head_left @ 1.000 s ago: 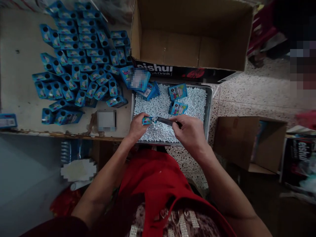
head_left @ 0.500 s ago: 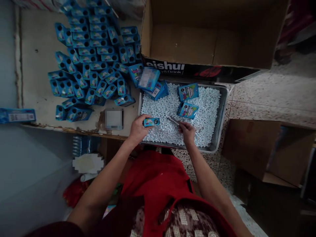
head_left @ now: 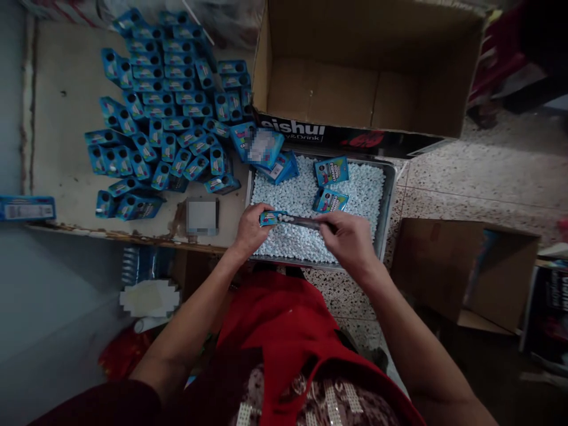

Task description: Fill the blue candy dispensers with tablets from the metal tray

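My left hand (head_left: 254,228) is closed around a small blue candy box (head_left: 268,218), its holed end facing up. In my right hand (head_left: 348,238) is a metal spoon (head_left: 306,221), gripped by its handle. White candies lie on the spoon's tip, which is at the opening of the box. Both hands are over a metal tray (head_left: 391,204) filled with small white candies (head_left: 293,244). Two blue boxes (head_left: 332,171) lie on the candies beyond my right hand. More blue boxes (head_left: 278,168) lean over the tray's far left corner.
Several rows of blue boxes (head_left: 155,94) stand on the table (head_left: 57,112) at left. A large open cardboard box (head_left: 337,89) is behind the tray. Another carton (head_left: 435,266) sits at right, on the speckled floor side. One blue box (head_left: 27,208) lies at the far left edge.
My right hand has turned and brought the spoon up from the candies to the box opening, with candies on its tip. My left hand stays in nearly the same place.
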`<state>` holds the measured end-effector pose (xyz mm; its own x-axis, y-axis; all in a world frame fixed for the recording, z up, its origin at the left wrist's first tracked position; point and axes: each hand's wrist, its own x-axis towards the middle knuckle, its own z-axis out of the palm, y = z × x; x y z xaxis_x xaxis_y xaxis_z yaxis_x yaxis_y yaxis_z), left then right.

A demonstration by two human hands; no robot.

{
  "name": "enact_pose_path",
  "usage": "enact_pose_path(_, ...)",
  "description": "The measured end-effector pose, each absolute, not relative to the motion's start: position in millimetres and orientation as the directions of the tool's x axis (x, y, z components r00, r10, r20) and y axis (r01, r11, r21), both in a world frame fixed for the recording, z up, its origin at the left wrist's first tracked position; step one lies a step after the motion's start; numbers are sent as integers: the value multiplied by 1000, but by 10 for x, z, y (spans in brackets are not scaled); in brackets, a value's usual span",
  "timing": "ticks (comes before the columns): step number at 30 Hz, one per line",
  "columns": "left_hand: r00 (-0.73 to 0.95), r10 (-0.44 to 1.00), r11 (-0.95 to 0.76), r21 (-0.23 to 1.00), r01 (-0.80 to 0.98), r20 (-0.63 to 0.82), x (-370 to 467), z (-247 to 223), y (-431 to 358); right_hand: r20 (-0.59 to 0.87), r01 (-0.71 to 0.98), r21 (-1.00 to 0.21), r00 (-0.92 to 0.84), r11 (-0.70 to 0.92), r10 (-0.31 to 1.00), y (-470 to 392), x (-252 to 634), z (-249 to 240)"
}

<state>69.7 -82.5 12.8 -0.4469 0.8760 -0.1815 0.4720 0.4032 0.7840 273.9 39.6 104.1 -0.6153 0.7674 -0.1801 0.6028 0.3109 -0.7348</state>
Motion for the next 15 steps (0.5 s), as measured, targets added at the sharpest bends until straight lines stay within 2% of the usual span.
enact_pose_path(2,-470,870,396,779,487,-148,695,130,-851,-133,596,-644,-704,479,698,310,2599,1319)
enact_pose_path(3,-499,856,402,780,479,-136,690,126,-879,-125,592,-629,-718,504,685,285,2595,1409)
enact_pose_path(5,-576,808,433,788,437,-125,664,114,-964,-123,610,-655,-668,446,734,294,2739,1431)
enact_pose_path(7,-664,736,478,793,377,-128,602,102,-1083,-186,665,-700,-522,260,833,354,3057,1225)
enact_pose_path(9,-754,647,525,783,333,-113,480,86,-1209,-320,717,-697,-323,9,891,391,3476,867)
enact_pose_path(12,-865,499,589,752,297,-50,169,4,-1321,-478,680,-666,-72,-308,875,288,4119,350)
enact_pose_path(14,-911,412,622,738,261,-25,-69,-97,-1303,-537,625,-658,1,-420,843,141,4463,161)
enact_pose_path(15,-908,417,623,739,257,-35,-165,-151,-1272,-555,604,-657,17,-451,831,69,4597,119)
